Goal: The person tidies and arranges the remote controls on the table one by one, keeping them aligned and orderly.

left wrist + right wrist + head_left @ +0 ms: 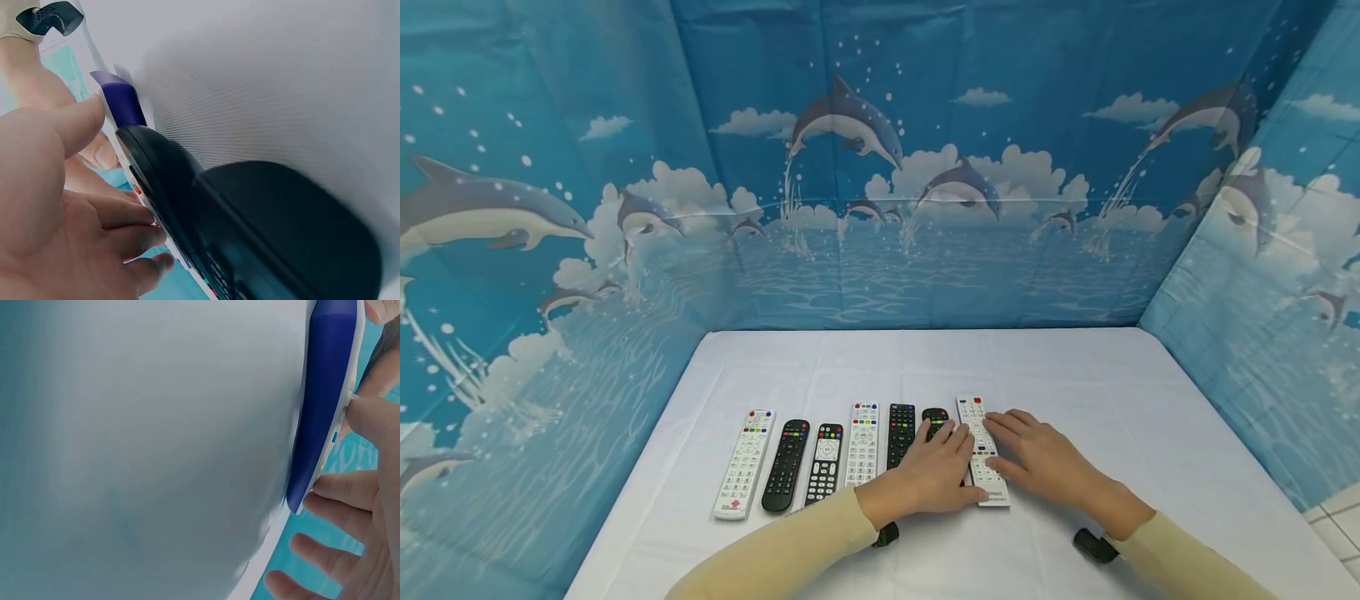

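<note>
A white remote control (976, 425) with blue sides lies at the right end of a row on the white table. My left hand (936, 471) rests over its left edge, with the thumb near its lower end. On the other side, my right hand (1041, 457) touches the right edge with fingertips and thumb. In the right wrist view, the fingertips (319, 490) of that hand meet the blue-sided remote's rim (325, 394). Partly hidden under my left hand is a short black remote (934, 414); a longer black remote (900, 429) lies left of it.
Further left in the row lie a white remote (862, 442), a black one with a white round pad (824, 462), a black one (786, 467) and another white one (743, 467). A dolphin-print curtain (917, 267) surrounds the table (1075, 367). Each wrist wears a black device (1095, 546).
</note>
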Demonstrator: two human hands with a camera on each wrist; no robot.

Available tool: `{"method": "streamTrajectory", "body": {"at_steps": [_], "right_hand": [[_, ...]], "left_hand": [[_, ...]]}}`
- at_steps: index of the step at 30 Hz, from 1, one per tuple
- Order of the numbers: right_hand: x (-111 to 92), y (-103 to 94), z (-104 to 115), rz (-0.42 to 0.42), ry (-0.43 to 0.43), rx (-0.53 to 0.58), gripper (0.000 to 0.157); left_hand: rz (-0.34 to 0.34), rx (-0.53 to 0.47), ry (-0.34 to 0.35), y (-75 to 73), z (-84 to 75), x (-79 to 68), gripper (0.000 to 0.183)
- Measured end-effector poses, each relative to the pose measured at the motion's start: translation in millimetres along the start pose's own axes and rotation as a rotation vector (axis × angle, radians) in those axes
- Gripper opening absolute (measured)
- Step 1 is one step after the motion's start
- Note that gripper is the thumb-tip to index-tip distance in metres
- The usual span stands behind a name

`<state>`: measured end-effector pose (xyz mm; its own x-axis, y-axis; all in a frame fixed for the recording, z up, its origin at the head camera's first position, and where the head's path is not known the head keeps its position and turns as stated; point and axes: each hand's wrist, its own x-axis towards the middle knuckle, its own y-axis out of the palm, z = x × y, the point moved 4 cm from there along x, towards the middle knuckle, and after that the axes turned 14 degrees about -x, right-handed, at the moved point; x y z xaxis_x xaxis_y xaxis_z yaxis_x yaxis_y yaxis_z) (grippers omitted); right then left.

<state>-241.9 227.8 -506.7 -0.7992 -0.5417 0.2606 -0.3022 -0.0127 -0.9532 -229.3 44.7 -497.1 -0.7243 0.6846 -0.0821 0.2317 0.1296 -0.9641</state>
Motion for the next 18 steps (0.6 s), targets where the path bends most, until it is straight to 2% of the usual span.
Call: {"method": "streamTrajectory", "body": {"at_steps": [18], "right_hand": [[-1.0, -0.6, 3.6, -0.001, 0.008, -0.008, 0.068]], "left_hand": [[-0.006, -0.008, 0.037, 0.4, 3.7, -1.8, 0.088]]}}
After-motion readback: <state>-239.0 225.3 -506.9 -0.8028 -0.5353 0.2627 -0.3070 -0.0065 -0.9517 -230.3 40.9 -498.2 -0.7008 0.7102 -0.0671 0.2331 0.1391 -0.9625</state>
